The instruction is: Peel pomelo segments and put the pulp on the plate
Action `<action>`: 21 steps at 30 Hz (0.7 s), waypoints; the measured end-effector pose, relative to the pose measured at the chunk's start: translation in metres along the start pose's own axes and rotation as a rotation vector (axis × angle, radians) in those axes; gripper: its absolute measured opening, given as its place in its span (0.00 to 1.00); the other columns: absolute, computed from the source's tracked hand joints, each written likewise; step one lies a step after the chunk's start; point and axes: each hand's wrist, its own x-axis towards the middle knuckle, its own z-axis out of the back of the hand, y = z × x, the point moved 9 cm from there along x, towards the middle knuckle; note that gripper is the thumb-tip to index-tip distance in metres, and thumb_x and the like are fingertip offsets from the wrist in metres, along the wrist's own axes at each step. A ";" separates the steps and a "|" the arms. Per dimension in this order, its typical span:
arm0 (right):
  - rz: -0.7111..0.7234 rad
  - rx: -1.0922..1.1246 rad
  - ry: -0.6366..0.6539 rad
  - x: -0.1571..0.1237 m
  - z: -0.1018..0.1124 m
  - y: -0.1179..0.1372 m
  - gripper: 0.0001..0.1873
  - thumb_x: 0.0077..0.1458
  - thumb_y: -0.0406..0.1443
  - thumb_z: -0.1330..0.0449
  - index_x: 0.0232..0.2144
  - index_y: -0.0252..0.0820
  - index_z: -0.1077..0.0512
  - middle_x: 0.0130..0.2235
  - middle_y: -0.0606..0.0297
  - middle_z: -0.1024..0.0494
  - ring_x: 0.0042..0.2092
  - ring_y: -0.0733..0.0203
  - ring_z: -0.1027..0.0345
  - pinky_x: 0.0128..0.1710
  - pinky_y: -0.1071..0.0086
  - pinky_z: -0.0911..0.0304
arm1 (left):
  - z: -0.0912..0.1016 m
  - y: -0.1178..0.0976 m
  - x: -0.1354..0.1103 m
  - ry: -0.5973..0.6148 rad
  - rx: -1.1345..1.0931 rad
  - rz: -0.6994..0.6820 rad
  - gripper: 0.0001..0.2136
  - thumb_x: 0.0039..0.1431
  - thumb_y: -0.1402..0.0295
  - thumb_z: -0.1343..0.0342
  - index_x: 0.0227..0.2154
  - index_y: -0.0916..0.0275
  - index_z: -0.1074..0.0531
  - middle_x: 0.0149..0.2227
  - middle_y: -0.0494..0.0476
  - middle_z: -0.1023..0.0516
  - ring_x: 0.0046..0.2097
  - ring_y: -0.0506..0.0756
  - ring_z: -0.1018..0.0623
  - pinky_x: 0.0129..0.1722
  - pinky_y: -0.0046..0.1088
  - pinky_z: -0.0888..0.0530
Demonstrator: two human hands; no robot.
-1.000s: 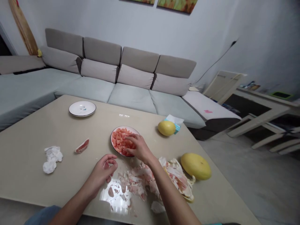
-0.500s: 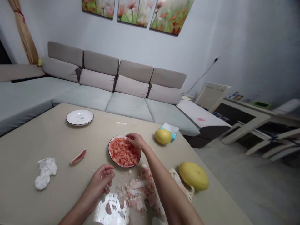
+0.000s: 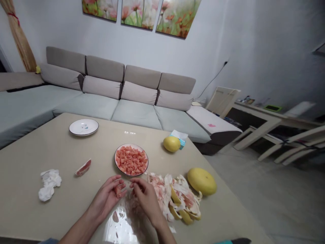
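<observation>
Both the left hand (image 3: 106, 198) and right hand (image 3: 146, 198) now clear the plate (image 3: 131, 144).

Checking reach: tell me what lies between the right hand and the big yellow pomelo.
A heap of pomelo peel lies between the right hand and the big yellow pomelo, in the head view.

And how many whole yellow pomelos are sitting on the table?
2. One whole pomelo sits beside the tissue box; the other whole pomelo lies next to the heap of peel. Neither looks hidden, and no others show.
</observation>
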 end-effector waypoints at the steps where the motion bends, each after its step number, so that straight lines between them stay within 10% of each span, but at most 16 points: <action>1: 0.003 0.028 0.021 -0.012 -0.011 0.005 0.12 0.58 0.32 0.46 0.41 0.42 0.23 0.37 0.62 0.20 0.36 0.58 0.26 0.36 0.67 0.30 | -0.002 0.003 -0.002 0.029 0.006 -0.002 0.09 0.55 0.81 0.43 0.38 0.66 0.29 0.33 0.60 0.22 0.36 0.54 0.21 0.41 0.33 0.24; 6: 0.097 -0.006 0.049 -0.035 -0.036 0.023 0.27 0.45 0.26 0.36 0.49 0.45 0.29 0.43 0.61 0.24 0.42 0.56 0.28 0.42 0.66 0.32 | -0.004 0.017 -0.015 0.085 0.096 0.020 0.09 0.57 0.73 0.41 0.41 0.65 0.27 0.27 0.54 0.25 0.31 0.51 0.24 0.35 0.27 0.26; 13: 0.146 0.013 0.017 -0.034 -0.010 0.014 0.17 0.54 0.26 0.43 0.45 0.44 0.27 0.42 0.61 0.23 0.43 0.59 0.28 0.42 0.69 0.32 | -0.016 0.018 -0.025 0.144 0.261 0.041 0.10 0.60 0.64 0.43 0.42 0.61 0.26 0.42 0.60 0.22 0.48 0.59 0.23 0.50 0.37 0.28; 21: -0.018 0.171 0.036 -0.029 0.002 0.003 0.08 0.56 0.32 0.41 0.39 0.45 0.25 0.40 0.62 0.22 0.39 0.59 0.26 0.36 0.72 0.30 | -0.019 0.017 -0.017 0.191 0.557 -0.059 0.09 0.55 0.67 0.37 0.38 0.61 0.26 0.40 0.57 0.20 0.45 0.57 0.22 0.49 0.31 0.30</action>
